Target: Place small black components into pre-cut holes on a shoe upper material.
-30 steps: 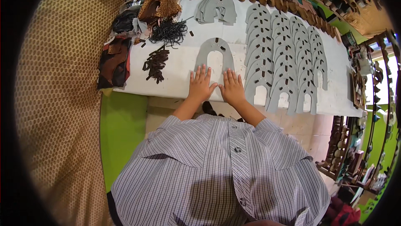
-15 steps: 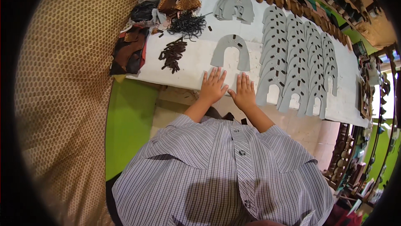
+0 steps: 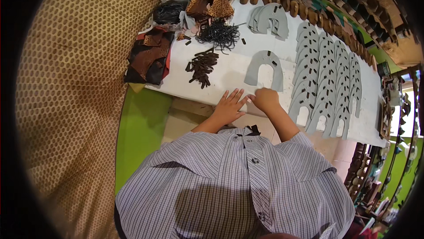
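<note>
My left hand (image 3: 229,107) lies palm down at the front edge of the white-topped table (image 3: 187,82), fingers spread, holding nothing. Beside it, my right hand (image 3: 266,100) has its fingers curled in, the pinched side close to my left fingertips; anything inside is hidden. Just beyond both hands rests a single grey U-shaped piece (image 3: 252,72) with a small dark tab on its curve. Left of that is a pile of short dark brown strips (image 3: 203,66). Overlapping columns of similar grey U-shaped pieces (image 3: 304,91) with dark tabs lie to the right.
A stack of grey U-shaped pieces (image 3: 271,15), a tangle of black cords (image 3: 217,34) and leopard-print material (image 3: 210,2) lie farther back. Leather scraps (image 3: 152,55) cover the left corner. Brown shoe forms (image 3: 300,9) line the far edge. A patterned curtain (image 3: 75,106) hangs at left.
My right hand has gone from flat with fingers stretched to curled, and moved toward my left hand's fingertips. The view has shifted, so the table's things appear farther right and lower.
</note>
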{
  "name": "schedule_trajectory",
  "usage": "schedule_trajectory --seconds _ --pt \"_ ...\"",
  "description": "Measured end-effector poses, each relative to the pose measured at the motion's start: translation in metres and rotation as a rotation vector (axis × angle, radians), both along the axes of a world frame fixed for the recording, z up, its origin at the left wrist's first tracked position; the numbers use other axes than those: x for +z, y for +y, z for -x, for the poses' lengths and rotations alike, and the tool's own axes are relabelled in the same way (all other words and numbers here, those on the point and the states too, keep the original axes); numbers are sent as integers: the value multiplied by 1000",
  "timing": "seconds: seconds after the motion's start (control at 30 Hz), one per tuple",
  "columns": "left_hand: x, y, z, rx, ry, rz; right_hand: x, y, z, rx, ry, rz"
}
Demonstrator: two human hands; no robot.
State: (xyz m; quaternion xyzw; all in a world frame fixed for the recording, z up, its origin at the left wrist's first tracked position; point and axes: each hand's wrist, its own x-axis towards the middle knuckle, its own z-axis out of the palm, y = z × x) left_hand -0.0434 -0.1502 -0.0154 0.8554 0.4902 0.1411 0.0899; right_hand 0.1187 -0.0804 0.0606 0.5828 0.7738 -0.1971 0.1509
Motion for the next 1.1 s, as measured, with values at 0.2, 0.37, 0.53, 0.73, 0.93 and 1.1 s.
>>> schedule_trajectory --seconds 0.2,0.37,0.53,0.73,0.93,1.1 --pt "12 7 49 -151 -14 327 -30 47 81 171 448 -449" --pt "24 17 74 -185 -280 267 -49 77 130 237 516 -514" --pt "39 22 88 -84 -442 481 -63 89 144 256 435 -504" --pt "37 35 91 13 -688 539 -57 85 135 229 493 -650" --pt "22 70 67 422 -1002 575 -43 70 92 86 582 -696" --pt "24 111 33 474 -1100 680 -26 52 54 14 549 -743"
